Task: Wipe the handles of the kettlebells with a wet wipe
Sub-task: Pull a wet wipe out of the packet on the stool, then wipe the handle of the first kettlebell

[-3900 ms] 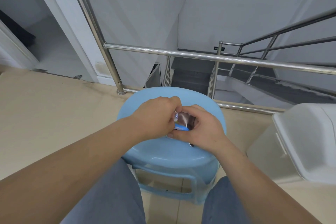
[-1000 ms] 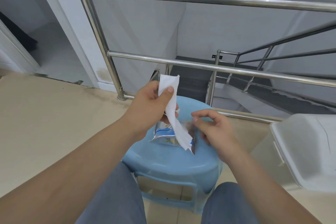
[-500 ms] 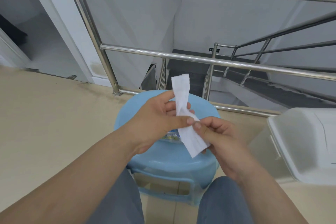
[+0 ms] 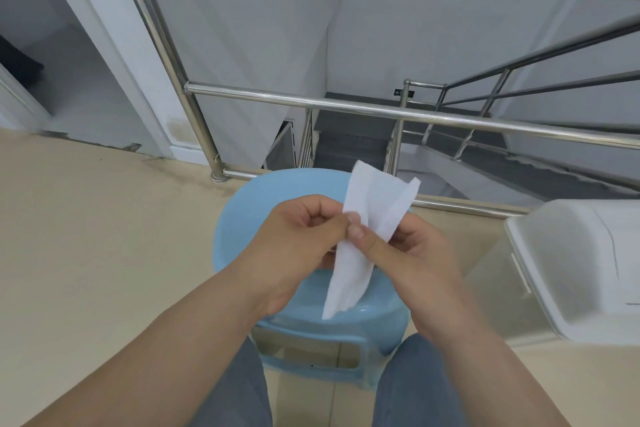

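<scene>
Two hands were raised together over a round blue stool (image 4: 239,218), and a white wet wipe (image 4: 351,270) was held between them. The wipe was pinched near its middle by the thumb and forefinger of the left hand (image 4: 294,246), whose other fingers were curled inward, and from the other side by the thumb and fingers of the right hand (image 4: 412,253). Both hands were thus closed narrowly on the cloth, neither being spread wide. The wipe was only partly opened: its upper end was fanned into two loose flaps and its lower end was hung as a folded strip, apparently clear of the stool seat. No kettlebells could be seen in the view, so no handle was judged to have been wiped yet. A steel railing (image 4: 346,107) was seen just beyond the stool, and a white lidded bin (image 4: 571,260) was set to the right.

The step in hand was judged to be the unfolding of the wipe. It would best be done by the layers being separated at one free edge and drawn apart slowly, so that the damp sheet was neither torn nor twisted into a rope. The dangling end should be kept off the floor (image 4: 86,236) and the stool. A sheet opened flat, or folded once into a broad pad, would be wrapped round a handle more fully than a narrow strip.
</scene>
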Motion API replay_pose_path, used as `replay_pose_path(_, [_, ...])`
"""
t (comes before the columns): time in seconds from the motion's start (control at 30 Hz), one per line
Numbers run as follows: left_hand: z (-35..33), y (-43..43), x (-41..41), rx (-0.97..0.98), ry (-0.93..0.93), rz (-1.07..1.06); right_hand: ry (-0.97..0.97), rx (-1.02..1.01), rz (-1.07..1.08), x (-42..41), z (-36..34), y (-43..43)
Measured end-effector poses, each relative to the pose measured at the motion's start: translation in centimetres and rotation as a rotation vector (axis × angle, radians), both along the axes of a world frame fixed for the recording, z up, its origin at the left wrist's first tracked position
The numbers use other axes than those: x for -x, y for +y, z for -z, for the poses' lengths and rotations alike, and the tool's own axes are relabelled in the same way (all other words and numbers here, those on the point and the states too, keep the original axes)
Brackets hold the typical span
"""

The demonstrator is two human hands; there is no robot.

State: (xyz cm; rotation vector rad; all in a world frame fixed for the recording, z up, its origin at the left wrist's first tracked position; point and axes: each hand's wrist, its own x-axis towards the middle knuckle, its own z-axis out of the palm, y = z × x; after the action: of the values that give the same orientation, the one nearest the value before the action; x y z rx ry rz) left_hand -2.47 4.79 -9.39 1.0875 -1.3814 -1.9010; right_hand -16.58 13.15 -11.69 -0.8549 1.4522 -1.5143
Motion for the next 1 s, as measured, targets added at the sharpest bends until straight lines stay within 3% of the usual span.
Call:
replay_pose_path(0.1, [0.0,-0.1,-0.4,-0.053,0.062,0.01,-0.167,-0.027,0.096,0.2,0.0,-0.3])
replay_pose_path(0.33, [0.6,-0.7,-1.4,-0.205,0.235,0.022,-0.417,-0.108,0.019,1.0,0.3,-0.3])
replay_pose_path(0.5, [0.9,-0.9,-1.4,-0.264,0.293,0.136,-0.415,-0.115,-0.031,1.0,0.3,-0.6])
replay_pose_path(0.67, [0.5,-0.4,-0.8,-0.224,0.18,0.292,-0.346,-0.168,0.048,1.0,-0.1,-1.1])
replay_pose_path(0.83, [-1.1,-0.8,1.4,-0.256,0.056,0.217,-0.371,-0.198,0.234,1.7,-2.3,-2.0])
replay_pose_path(1.0, [-7.2,1.7,3.0,-0.388,0.136,0.185,-0.437,-0.279,0.294,1.8,-7.5,0.6])
